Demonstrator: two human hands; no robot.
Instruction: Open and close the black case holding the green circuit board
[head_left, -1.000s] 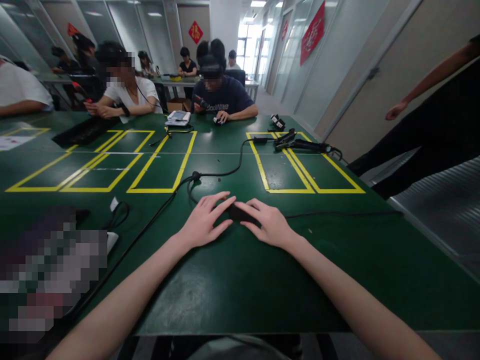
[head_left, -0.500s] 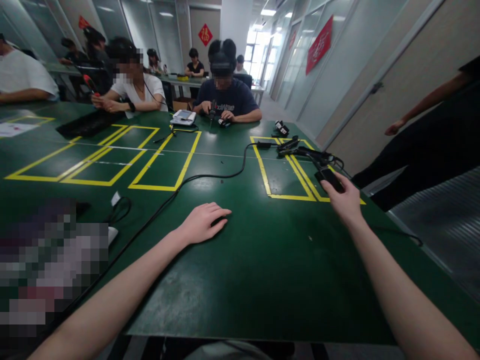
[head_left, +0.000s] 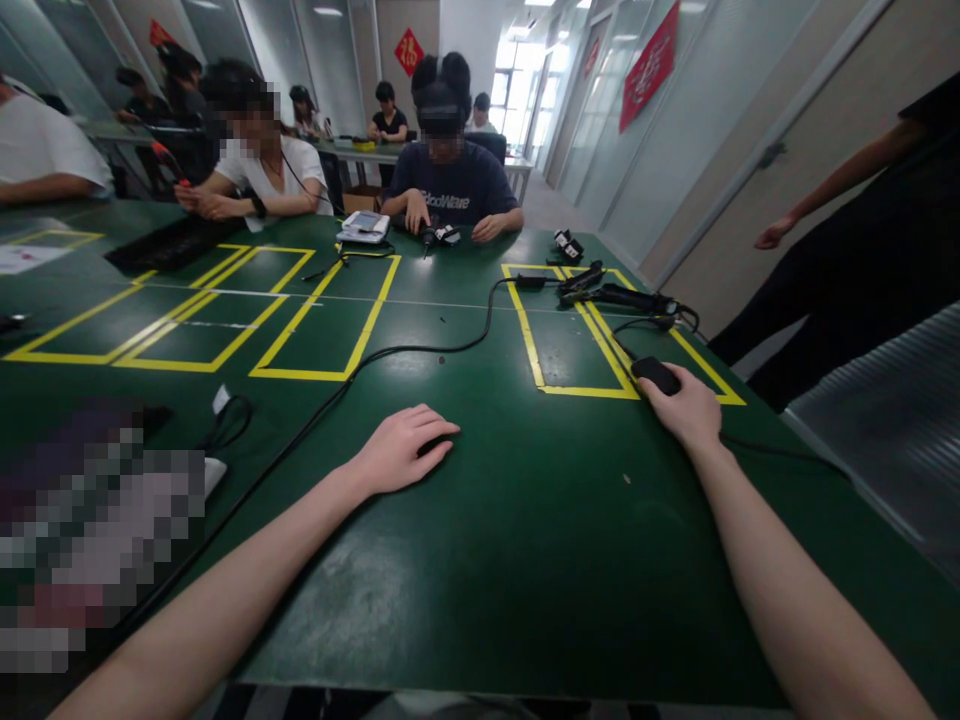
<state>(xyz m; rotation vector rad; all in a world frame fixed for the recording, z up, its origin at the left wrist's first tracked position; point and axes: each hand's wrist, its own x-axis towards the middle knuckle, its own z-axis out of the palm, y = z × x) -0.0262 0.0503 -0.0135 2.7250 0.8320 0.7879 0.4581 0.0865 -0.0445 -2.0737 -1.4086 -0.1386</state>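
My right hand (head_left: 686,410) reaches out to the right and grips the near end of a small black adapter (head_left: 655,374). The adapter lies on the green table (head_left: 525,560), on the near yellow line of a taped box (head_left: 534,350). A thin black cable (head_left: 780,452) trails from under that hand toward the table's right edge. My left hand (head_left: 401,450) rests palm down on the table in the middle, fingers stretched flat and loosely together, holding nothing I can see. A long black cord (head_left: 420,350) runs past it, apart from the fingers.
Black tools and cables (head_left: 607,293) are piled at the far right box. More yellow taped boxes (head_left: 300,320) lie to the left. Two seated people (head_left: 450,180) work across the table. A standing person (head_left: 862,240) is at the right. A white device (head_left: 363,227) sits far off.
A second ago both hands lay on the adapter in the middle. My right hand carried it right, then lowered it onto the yellow line. The left hand stayed put.
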